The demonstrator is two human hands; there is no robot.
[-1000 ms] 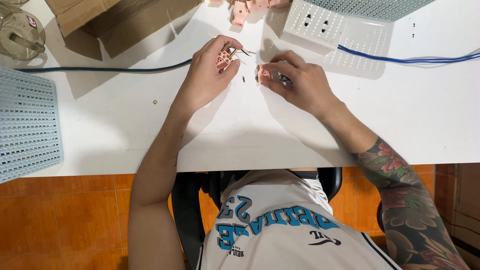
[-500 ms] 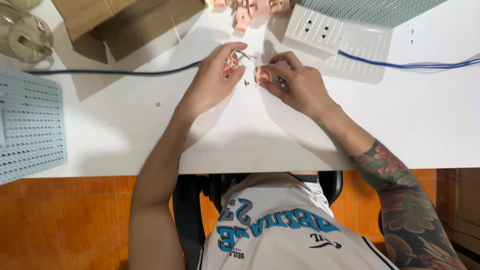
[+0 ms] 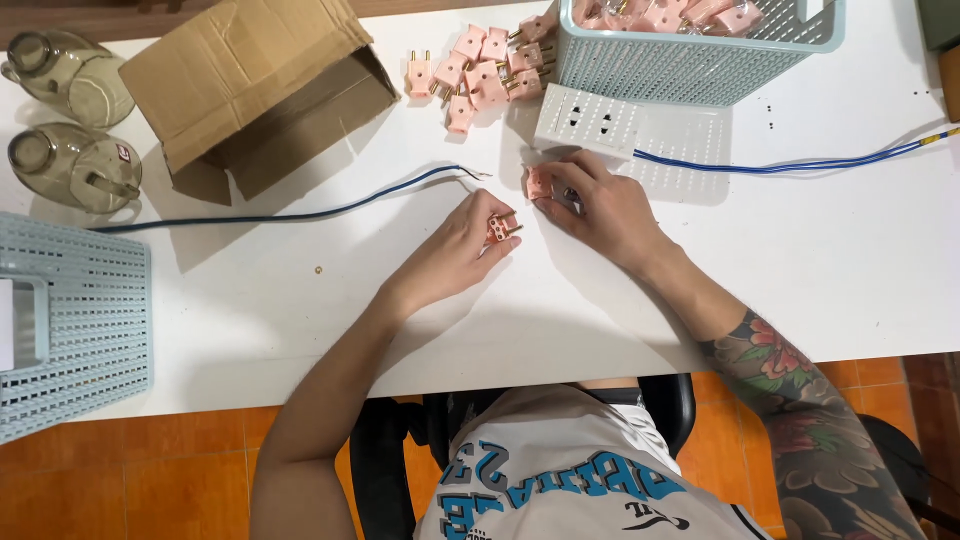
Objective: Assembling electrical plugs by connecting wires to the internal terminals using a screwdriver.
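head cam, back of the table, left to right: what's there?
Two glass jugs → open cardboard box → loose pile of pink plugs → white socket strip → blue mesh basket of pink plugs.

Bare table (image 3: 300,310) left; wire (image 3: 300,212), plug pile (image 3: 480,70) (ahead) obstruct.

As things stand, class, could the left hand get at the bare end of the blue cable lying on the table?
Probably yes. The left hand lies just below the cable end, with only bare table between them. However, its fingers already pinch a pink plug half, which it might need to put down first.
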